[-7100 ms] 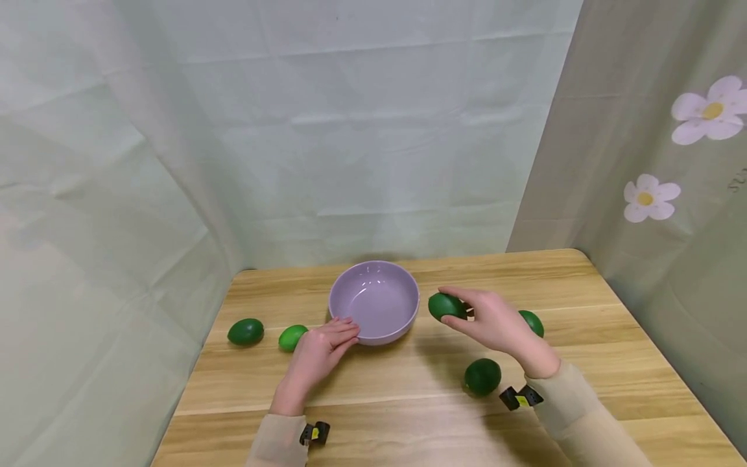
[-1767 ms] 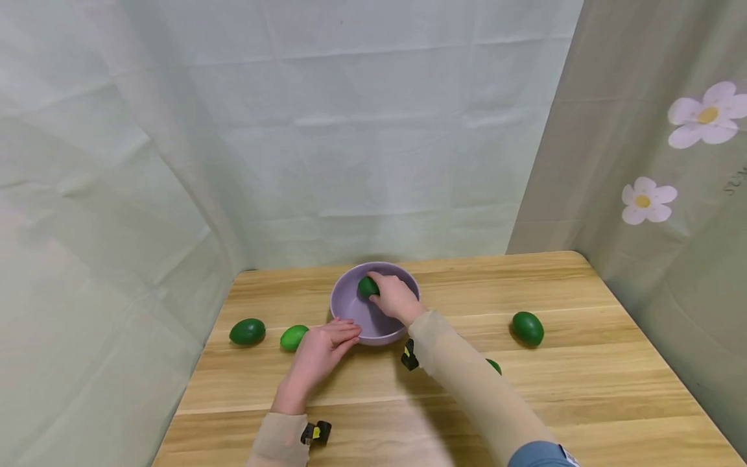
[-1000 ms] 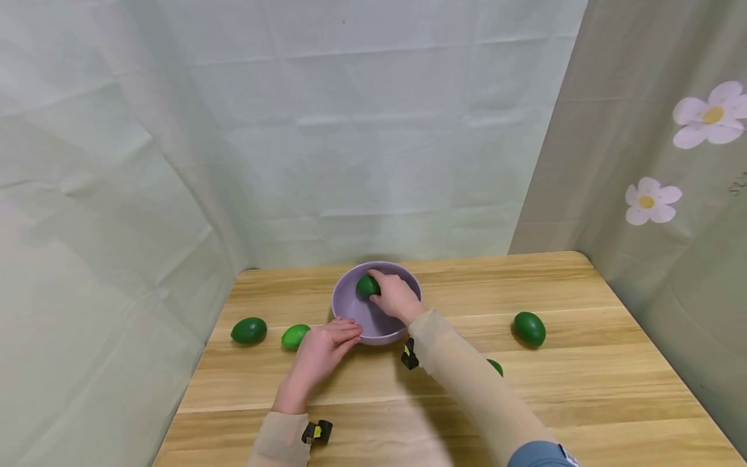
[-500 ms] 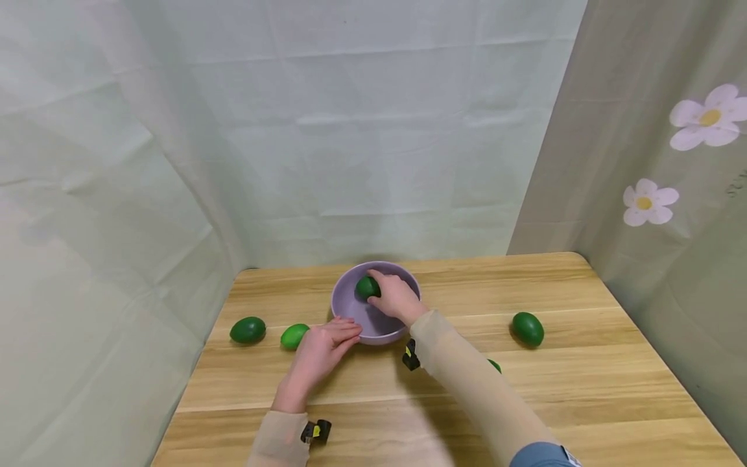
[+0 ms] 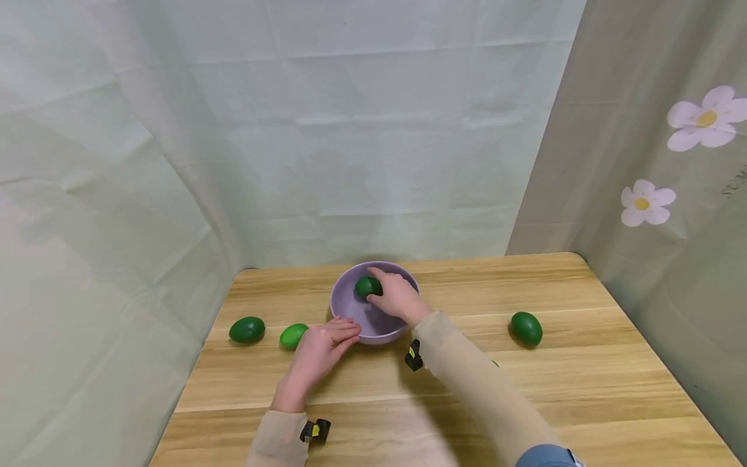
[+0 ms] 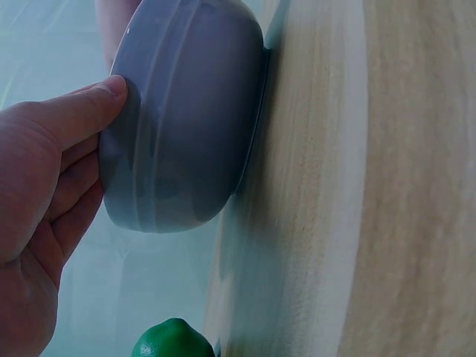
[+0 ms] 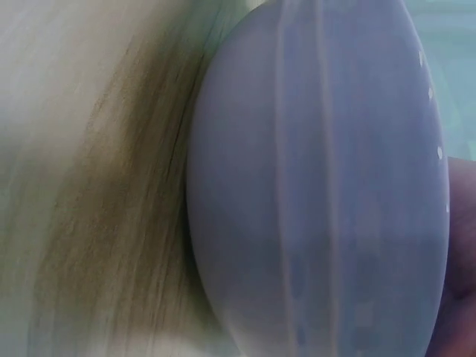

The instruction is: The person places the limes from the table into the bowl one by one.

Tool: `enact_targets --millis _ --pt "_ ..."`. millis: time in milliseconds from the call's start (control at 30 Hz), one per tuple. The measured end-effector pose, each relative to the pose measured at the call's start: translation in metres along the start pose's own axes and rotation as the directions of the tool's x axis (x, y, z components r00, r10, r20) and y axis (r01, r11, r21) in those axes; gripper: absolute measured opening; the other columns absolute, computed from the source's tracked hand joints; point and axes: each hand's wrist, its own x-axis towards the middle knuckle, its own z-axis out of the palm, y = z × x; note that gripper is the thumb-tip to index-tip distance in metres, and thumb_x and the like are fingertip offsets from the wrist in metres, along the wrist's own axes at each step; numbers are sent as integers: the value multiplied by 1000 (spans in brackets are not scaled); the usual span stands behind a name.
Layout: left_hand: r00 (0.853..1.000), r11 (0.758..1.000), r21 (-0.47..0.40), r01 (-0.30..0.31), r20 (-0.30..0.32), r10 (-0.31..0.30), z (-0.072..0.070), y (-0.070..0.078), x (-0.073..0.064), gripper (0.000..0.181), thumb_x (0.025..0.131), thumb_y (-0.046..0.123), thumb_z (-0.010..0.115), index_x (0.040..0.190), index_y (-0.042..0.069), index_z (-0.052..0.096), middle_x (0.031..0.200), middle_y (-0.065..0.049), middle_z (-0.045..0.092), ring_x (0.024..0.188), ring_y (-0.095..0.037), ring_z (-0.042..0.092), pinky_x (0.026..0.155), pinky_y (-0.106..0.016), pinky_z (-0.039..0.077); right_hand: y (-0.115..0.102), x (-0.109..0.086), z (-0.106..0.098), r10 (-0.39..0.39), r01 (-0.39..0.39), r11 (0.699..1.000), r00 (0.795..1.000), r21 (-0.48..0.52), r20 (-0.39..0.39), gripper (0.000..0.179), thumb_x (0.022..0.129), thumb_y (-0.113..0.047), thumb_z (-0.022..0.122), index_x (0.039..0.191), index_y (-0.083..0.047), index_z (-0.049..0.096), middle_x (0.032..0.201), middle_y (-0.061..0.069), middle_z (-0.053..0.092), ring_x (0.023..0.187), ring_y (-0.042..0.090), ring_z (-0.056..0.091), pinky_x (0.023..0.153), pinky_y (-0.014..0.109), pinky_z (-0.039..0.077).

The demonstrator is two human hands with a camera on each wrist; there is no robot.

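Observation:
A purple bowl (image 5: pixel 341 305) stands at the back middle of the table. My left hand (image 5: pixel 315 353) holds its near-left rim, thumb (image 6: pixel 111 85) on the outer wall and fingers over the edge. Inside the bowl lies a dark green avocado (image 5: pixel 366 287). My right hand (image 5: pixel 399 299) reaches in from the right, thumb and fingers spread on either side of the avocado, the upper fingertip slightly off it. In the right wrist view the bowl's wall (image 7: pixel 312 178) hides the avocado and most of the right hand (image 7: pixel 460 260).
A bright green lime (image 5: pixel 293 336) lies just left of my left hand, with another avocado (image 5: pixel 247 330) further left. A third avocado (image 5: pixel 526 329) is on the right. My right sleeve (image 5: pixel 478 376) covers nearly all of another green fruit (image 5: pixel 495 364).
My right hand has carried the avocado from the bowl's right side into the bowl. Just now its thumb and fingers have spread apart slightly. My left hand has stayed on the rim.

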Motion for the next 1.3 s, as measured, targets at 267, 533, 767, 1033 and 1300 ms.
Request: enact_targets --millis 267,533,767,1033,1300 --pt "1000 1000 2 17 14 -17 0 -1 -1 22 92 12 86 115 10 85 116 -1 80 118 -22 74 112 -43 53 4 -2 -3 -18 18 1000 999 2 -39 68 102 -26 76 162 -11 47 153 12 61 136 30 61 118 46 49" --pt "1000 1000 -5 15 16 -15 1 -2 -1 23 92 11 86 115 10 85 116 -2 80 118 -22 74 113 -43 53 4 -6 -11 -40 40 999 997 1 -61 64 102 -27 76 159 -11 51 152 10 62 139 32 58 122 47 45" --pt "1000 1000 -11 12 13 -11 1 -3 -1 22 92 10 86 114 9 85 115 -2 80 118 -22 74 114 -42 52 6 -18 -21 -43 61 989 990 131 -137 56 103 -22 74 154 -8 57 152 13 61 138 34 59 118 48 49" --pt "1000 1000 -8 12 17 -12 1 -3 0 22 93 12 86 115 10 85 116 -2 80 118 -22 74 114 -42 52 13 -47 -35 -49 118 947 972 299 -229 51 104 -20 72 152 -8 60 146 19 65 130 40 65 105 53 59" --pt "1000 1000 -14 7 14 -7 1 -2 0 23 92 11 86 115 10 85 117 -1 80 119 -21 74 114 -41 52 20 -79 -49 -55 133 940 968 315 -246 43 107 -25 71 144 -4 66 146 14 65 133 36 63 104 53 60"
